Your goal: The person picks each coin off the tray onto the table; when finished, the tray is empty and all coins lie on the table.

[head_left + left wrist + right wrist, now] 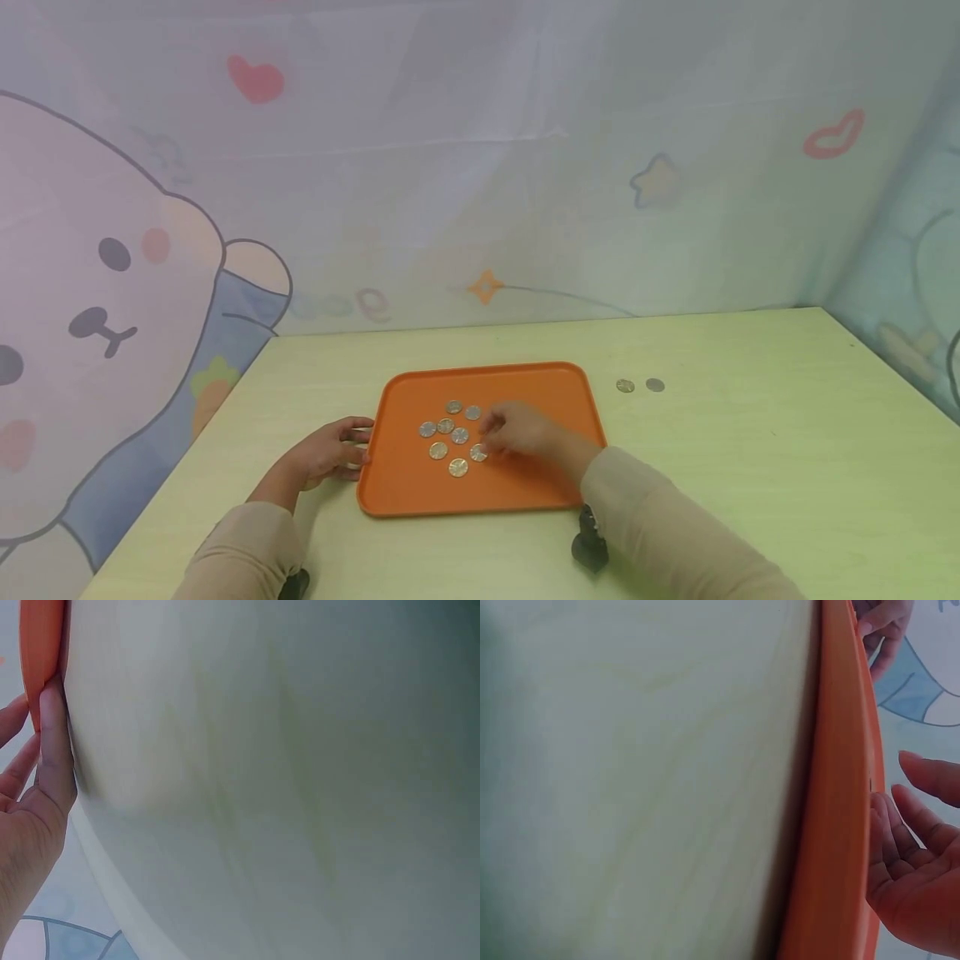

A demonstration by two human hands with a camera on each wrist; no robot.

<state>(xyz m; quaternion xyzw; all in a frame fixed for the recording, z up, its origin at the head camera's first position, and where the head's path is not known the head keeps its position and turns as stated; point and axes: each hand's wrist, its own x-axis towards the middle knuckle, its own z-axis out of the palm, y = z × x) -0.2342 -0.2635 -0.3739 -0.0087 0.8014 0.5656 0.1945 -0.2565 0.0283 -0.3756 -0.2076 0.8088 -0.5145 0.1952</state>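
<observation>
An orange tray (525,492) lies on the table with several gold- and silver-coloured coins (458,467) spread flat near its middle. At the tray's left rim is my left hand (330,454); its loosely spread fingertips touch the edge, seen close up in the left wrist view on the tray's rim (41,645). My right hand (521,429) hovers low over the tray, its fingertips beside a silver coin (478,452). The right wrist view shows this hand's thumb and index finger apart, nothing visible between them; the tray wall (840,787) hides the surface beneath.
Two more coins, one gold-coloured (626,386) and one silver-coloured (655,385), lie on the pale yellow-green table (750,467) right of the tray. A printed cloth backdrop (450,167) hangs behind. Dark straps or devices (590,542) show beneath the sleeves.
</observation>
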